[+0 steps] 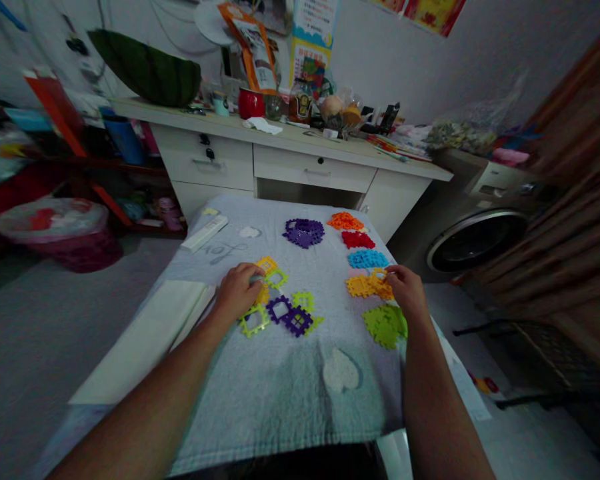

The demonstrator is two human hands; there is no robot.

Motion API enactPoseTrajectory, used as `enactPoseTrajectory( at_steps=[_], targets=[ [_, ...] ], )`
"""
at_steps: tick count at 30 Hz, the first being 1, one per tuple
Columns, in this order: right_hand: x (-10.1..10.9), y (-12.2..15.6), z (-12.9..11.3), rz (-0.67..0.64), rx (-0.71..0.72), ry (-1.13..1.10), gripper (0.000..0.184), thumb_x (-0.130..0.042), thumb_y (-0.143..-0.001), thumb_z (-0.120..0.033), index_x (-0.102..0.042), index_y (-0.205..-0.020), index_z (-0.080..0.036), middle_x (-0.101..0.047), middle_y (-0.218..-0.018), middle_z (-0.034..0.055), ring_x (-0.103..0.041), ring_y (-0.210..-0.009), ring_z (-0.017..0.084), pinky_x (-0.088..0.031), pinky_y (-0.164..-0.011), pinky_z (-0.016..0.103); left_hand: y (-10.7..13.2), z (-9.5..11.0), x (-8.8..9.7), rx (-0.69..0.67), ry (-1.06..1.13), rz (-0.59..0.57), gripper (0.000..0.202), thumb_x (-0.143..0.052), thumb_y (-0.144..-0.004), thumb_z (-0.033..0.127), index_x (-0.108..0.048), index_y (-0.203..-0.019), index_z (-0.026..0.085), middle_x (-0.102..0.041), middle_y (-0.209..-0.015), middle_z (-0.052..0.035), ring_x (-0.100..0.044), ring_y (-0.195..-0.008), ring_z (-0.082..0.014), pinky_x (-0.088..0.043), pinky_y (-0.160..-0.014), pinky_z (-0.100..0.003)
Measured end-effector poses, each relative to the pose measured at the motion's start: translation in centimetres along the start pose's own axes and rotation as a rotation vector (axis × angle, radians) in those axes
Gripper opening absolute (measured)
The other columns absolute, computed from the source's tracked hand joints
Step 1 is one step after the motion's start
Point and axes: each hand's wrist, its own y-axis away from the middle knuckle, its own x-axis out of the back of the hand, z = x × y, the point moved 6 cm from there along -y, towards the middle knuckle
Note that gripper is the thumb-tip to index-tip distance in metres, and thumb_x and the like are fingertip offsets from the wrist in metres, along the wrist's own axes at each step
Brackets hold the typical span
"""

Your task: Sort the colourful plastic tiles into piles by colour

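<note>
Your left hand [237, 290] is left of centre frame, palm down, fingers curled onto the loose pieces [285, 312]. That scatter of yellow, lime and purple open squares sits under your fingertips and spreads right and below the hand. Can't tell if you're actually gripping one or just resting on them.

Your right hand [405, 288] is right of centre, fingertips touching the right edge of the yellow pile [361, 286]. The pile lies just left of the hand. Whether the grip is closed I can't tell; the fingers hide the contact.

Sorted stacks run up the right side of the towel [280, 393]:
- green pile [383, 325], just below your right hand
- blue pile [367, 259], above the yellow one
- red pile [357, 239]
- orange pile [345, 221], topmost
- purple pile [304, 233], left of red and orange, upper centre

A white remote [205, 232] lies at the towel's upper left, well clear of both hands.
</note>
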Motion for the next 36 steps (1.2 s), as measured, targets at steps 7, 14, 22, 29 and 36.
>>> enactPoseTrajectory(
  at_steps=[7,14,22,29,36],
  targets=[
    [-0.9,0.1,0.0,-0.024,0.075,0.055,0.043,-0.044,-0.077,-0.038,-0.073,-0.097,-0.014,-0.069,-0.074,0.0078,-0.059,-0.065,0.020,-0.042,-0.062,0.030,0.0,0.0,0.0,-0.010,0.002,-0.002,0.027,-0.048,-0.078,0.028,-0.067,-0.096,0.019,-0.065,-0.108,-0.0081,-0.059,-0.105,-0.0257,-0.045,-0.098,-0.042],
    [-1.2,-0.1,-0.2,0.033,0.134,0.189,0.045,-0.048,-0.079,-0.034,-0.068,-0.113,-0.012,-0.070,-0.093,0.0118,-0.061,-0.075,0.021,-0.047,-0.076,0.035,0.0,-0.2,-0.2,-0.003,0.000,0.011,0.027,-0.048,-0.077,0.027,-0.067,-0.096,0.020,-0.064,-0.109,-0.0074,-0.059,-0.106,-0.0257,-0.044,-0.098,-0.042],
    [-0.5,1.0,-2.9,0.140,0.214,0.201,0.035,-0.052,-0.080,-0.027,-0.067,-0.107,-0.011,-0.065,-0.107,0.0169,-0.062,-0.077,0.022,-0.049,-0.084,0.042,0.0,-0.1,-0.2,-0.010,0.004,0.009,0.026,-0.048,-0.077,0.025,-0.067,-0.095,0.021,-0.064,-0.108,-0.0062,-0.059,-0.105,-0.0249,-0.045,-0.099,-0.042],
    [-6.5,5.8,-12.6,-0.351,0.512,0.068,0.024,-0.053,-0.086,-0.021,-0.065,-0.106,-0.015,-0.069,-0.100,0.0101,-0.063,-0.085,0.020,-0.049,-0.083,0.036,0.0,-0.2,0.0,0.020,0.020,-0.004,0.028,-0.049,-0.075,0.023,-0.066,-0.097,0.020,-0.064,-0.108,-0.0074,-0.058,-0.107,-0.0260,-0.044,-0.098,-0.043],
    [-11.7,9.7,-15.9,-0.636,0.685,0.206,0.033,-0.056,-0.083,-0.011,-0.064,-0.114,-0.014,-0.065,-0.109,0.0114,-0.058,-0.105,0.021,-0.041,-0.096,0.034,0.1,-0.7,0.5,0.017,0.086,0.069,0.026,-0.049,-0.078,0.023,-0.066,-0.097,0.019,-0.064,-0.106,-0.0076,-0.058,-0.107,-0.0250,-0.043,-0.099,-0.042]
  ],
)
